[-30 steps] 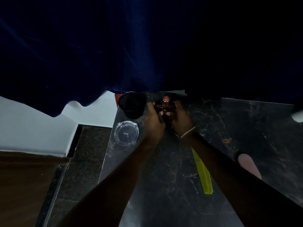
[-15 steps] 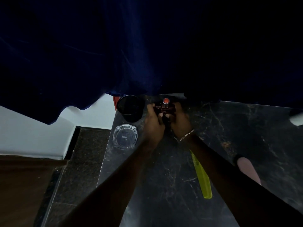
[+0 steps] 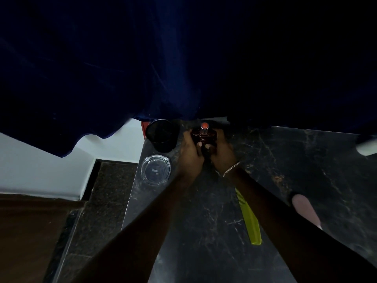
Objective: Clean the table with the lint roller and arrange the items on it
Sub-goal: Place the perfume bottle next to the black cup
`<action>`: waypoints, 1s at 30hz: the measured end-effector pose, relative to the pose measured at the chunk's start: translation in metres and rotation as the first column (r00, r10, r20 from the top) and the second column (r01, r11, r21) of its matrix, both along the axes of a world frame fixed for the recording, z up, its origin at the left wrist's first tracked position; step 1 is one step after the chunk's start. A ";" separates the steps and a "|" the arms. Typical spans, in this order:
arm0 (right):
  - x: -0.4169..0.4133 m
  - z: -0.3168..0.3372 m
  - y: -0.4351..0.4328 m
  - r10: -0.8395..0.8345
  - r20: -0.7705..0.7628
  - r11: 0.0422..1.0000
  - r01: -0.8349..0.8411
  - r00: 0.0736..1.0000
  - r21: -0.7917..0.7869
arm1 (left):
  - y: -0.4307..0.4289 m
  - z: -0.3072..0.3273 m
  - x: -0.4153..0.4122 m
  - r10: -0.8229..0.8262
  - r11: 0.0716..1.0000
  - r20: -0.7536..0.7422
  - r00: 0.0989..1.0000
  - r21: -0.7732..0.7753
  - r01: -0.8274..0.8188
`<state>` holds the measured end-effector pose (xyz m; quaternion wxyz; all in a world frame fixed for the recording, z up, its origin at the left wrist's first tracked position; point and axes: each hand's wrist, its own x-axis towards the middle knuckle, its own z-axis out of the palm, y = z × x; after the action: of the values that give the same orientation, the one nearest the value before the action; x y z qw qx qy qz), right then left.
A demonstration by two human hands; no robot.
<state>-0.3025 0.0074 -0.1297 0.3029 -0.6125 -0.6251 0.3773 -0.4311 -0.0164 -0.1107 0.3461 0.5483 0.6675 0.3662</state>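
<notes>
Barely moved since a second ago: both hands kept around the bottle at the desk's far left, view shifted only slightly.

Nearest, forearms reaching in across the dark marble desk [image 3: 204,231]. Beside the right arm, a yellow comb [image 3: 247,216] lying flat, pointing away; further right a pink item [image 3: 306,210], partly hidden, kind unclear.

Mid-way, a glass ashtray [image 3: 156,170] set at the left edge, just before the black cup [image 3: 162,135], seemingly lined up along that side.

Then the left hand [image 3: 190,150] and right hand [image 3: 221,151], each grip closed on a side of the dark red bottle [image 3: 204,135], held upright beside the cup, probably to seat it square in the back row.

Farthest, a blue curtain [image 3: 142,58] hanging over the desk's back edge. No lint roller identifiable; a white object [image 3: 367,147] at far right too cropped to name.
</notes>
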 end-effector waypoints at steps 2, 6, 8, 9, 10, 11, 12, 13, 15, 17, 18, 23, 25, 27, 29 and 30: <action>0.002 0.003 -0.002 0.001 -0.004 1.000 -0.001 1.000 -0.018 | -0.002 0.002 0.000 0.000 1.000 -0.001 1.000 -0.006 0.000; 0.009 0.009 -0.009 -0.001 0.047 0.996 0.005 0.999 -0.085 | -0.012 0.005 -0.003 -0.012 1.000 -0.037 0.999 -0.028 0.011; 0.014 0.012 -0.018 -0.004 0.103 0.998 0.011 0.995 -0.061 | -0.021 0.006 -0.004 -0.007 0.999 -0.078 0.997 -0.041 0.003; 0.016 0.014 -0.024 -0.008 0.137 1.000 0.012 0.990 -0.024 | -0.027 0.006 -0.004 -0.003 1.000 -0.114 0.993 -0.029 0.000; 0.019 0.015 -0.032 -0.009 0.173 1.000 0.008 0.985 0.011 | -0.034 0.008 -0.003 -0.006 1.000 -0.155 0.988 -0.016 0.003; 0.022 0.017 -0.041 -0.007 0.202 1.000 0.001 0.979 0.032 | -0.041 0.010 -0.002 -0.012 1.000 -0.189 0.982 -0.007 0.011; 0.025 0.019 -0.050 -0.001 0.220 0.999 -0.008 0.976 0.040 | -0.048 0.012 -0.002 -0.021 1.000 -0.216 0.976 0.001 0.022; 0.028 0.020 -0.060 0.008 0.240 0.999 -0.021 0.971 0.049 | -0.057 0.013 -0.002 -0.032 0.999 -0.244 0.969 0.014 0.036; 0.035 0.029 -0.081 0.020 0.292 0.994 -0.049 0.956 0.095 | -0.075 0.020 -0.001 -0.050 0.997 -0.310 0.950 0.039 0.065; 0.045 0.039 -0.105 0.015 0.340 0.985 -0.072 0.940 0.156 | -0.093 0.026 0.000 -0.077 0.993 -0.362 0.929 0.053 0.103; 0.049 0.044 -0.115 0.011 0.359 0.979 -0.084 0.933 0.186 | -0.101 0.028 0.001 -0.097 0.989 -0.396 0.913 0.063 0.133; 0.078 0.068 -0.165 0.015 0.399 0.977 -0.098 0.917 0.190 | -0.137 0.037 0.017 -0.223 0.961 -0.483 0.846 0.035 0.274; 0.096 0.075 -0.183 0.011 0.427 0.973 -0.107 0.904 0.202 | -0.152 0.040 0.032 -0.263 0.948 -0.502 0.824 0.026 0.318; 0.116 0.080 -0.200 0.010 0.449 0.973 -0.113 0.894 0.203 | -0.166 0.043 0.050 -0.300 0.936 -0.503 0.810 0.010 0.353; 0.136 0.082 -0.215 -0.006 0.446 0.975 -0.094 0.895 0.202 | -0.177 0.047 0.070 -0.322 0.926 -0.515 0.795 0.003 0.377; 0.147 0.083 -0.223 -0.033 0.433 0.976 -0.065 0.901 0.208 | -0.184 0.050 0.081 -0.327 0.922 -0.526 0.785 0.005 0.388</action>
<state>-0.1559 -0.2157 -0.0463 0.2182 -0.6390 -0.7193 0.1633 -0.3499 -0.2002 -0.0610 0.1865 0.7610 0.5973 0.1709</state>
